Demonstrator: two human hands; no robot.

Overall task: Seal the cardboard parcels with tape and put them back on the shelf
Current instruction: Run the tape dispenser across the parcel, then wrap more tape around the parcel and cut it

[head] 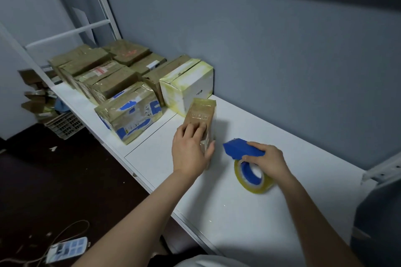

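A small brown cardboard parcel (200,112) stands on the white shelf board (238,212) in the middle of the view. My left hand (191,151) grips its near end, fingers on top and thumb on the right side. To the right, my right hand (268,158) holds a blue tape dispenser (240,148) with a roll of clear yellowish tape (252,176) resting on the board. Dispenser and parcel are a short gap apart.
Several taped parcels (128,115) and a white box (188,84) are packed at the shelf's left end against the grey wall. A crate (65,124) with cardboard scraps and a power strip (67,249) lie on the dark floor. A metal bracket (382,169) is at right.
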